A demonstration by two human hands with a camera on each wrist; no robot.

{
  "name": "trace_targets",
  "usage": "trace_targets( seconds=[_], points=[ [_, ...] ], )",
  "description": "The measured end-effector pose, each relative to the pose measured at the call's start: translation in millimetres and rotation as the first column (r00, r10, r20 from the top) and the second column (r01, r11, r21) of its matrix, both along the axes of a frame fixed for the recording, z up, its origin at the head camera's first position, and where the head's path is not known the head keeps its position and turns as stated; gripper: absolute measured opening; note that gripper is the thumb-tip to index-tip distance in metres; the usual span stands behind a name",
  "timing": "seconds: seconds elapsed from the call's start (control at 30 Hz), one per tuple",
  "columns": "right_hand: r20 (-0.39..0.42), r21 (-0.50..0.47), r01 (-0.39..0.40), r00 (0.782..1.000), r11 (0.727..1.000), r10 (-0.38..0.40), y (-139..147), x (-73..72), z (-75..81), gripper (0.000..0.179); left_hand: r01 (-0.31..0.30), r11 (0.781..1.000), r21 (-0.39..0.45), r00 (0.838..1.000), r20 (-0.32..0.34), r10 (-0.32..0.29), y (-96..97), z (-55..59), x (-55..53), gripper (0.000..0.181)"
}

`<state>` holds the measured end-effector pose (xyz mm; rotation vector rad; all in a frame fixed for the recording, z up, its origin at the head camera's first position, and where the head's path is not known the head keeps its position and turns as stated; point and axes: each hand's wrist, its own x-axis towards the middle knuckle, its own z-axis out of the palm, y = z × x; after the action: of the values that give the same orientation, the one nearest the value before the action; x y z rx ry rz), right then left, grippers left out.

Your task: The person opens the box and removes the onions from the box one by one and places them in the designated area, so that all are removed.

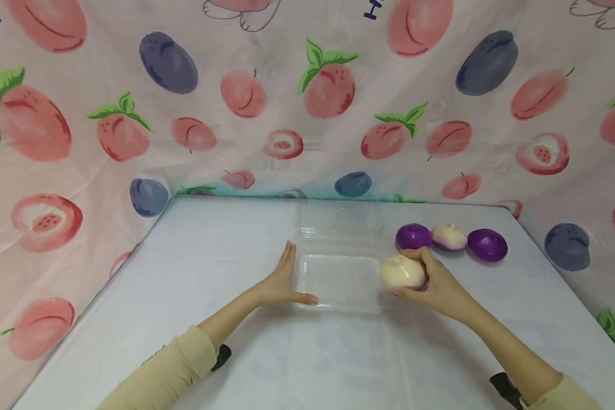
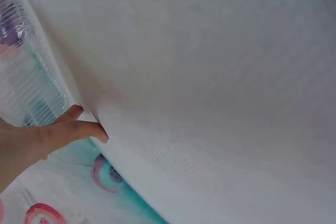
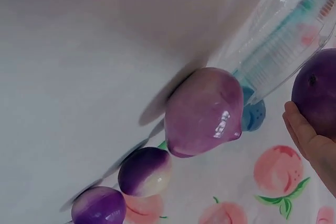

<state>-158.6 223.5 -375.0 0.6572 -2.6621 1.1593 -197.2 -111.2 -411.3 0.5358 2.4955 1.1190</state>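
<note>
My right hand (image 1: 443,287) grips a round, glossy vegetable-like piece (image 1: 402,273), cream on top and purple below, at the right rim of a clear plastic clamshell box (image 1: 338,282). In the right wrist view its dark purple underside (image 3: 317,95) faces the camera, the fingers (image 3: 302,127) against it. The box lies with its lid (image 1: 338,219) folded back, away from me. Along the box's left side rests my left hand (image 1: 282,282), fingers extended and thumb across the near left corner. The left wrist view shows those fingertips (image 2: 100,132) beside the ribbed plastic wall (image 2: 31,77).
Right of the lid stand a purple piece (image 1: 413,236), a cream-and-purple one (image 1: 449,237) and another purple one (image 1: 487,245). A purple sliver shows behind my right hand. White cloth (image 1: 225,245) covers the table; a fruit-print curtain (image 1: 287,85) hangs behind.
</note>
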Motion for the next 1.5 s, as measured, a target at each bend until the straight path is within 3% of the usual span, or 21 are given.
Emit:
trace_targets(
  seconds=[0.4,0.73,0.9,1.1,1.27,1.5],
  points=[
    [0.009,0.053,0.032,0.999,0.998,-0.033,30.6,1.2,6.4,0.068,-0.017,1.0,-0.002,1.0,0.001,0.017,-3.5,-0.8,1.1,0.134],
    [-0.037,0.079,0.149,0.988,0.986,-0.147,58.0,4.6,4.6,0.066,-0.019,1.0,0.012,1.0,0.015,0.019,-3.3,-0.6,3.0,0.135],
    [0.001,0.111,0.209,0.978,0.972,-0.211,70.3,2.8,7.1,0.068,-0.019,1.0,0.005,1.0,0.005,0.019,-2.7,-0.4,2.1,0.134],
    [0.118,0.125,0.264,0.953,0.956,-0.278,87.6,-2.2,4.7,0.074,-0.008,1.0,0.006,1.0,0.007,0.008,-2.0,-0.2,1.8,0.134],
    [0.135,0.137,0.292,0.941,0.947,-0.309,100.8,-6.6,0.5,0.075,-0.008,1.0,0.001,1.0,-0.003,0.008,0.1,-0.6,0.4,0.133],
    [0.08,0.141,0.262,0.958,0.955,-0.275,113.1,-15.7,-10.7,0.073,-0.01,1.0,0.002,1.0,0.004,0.01,2.0,-0.3,0.6,0.134]
  ],
)
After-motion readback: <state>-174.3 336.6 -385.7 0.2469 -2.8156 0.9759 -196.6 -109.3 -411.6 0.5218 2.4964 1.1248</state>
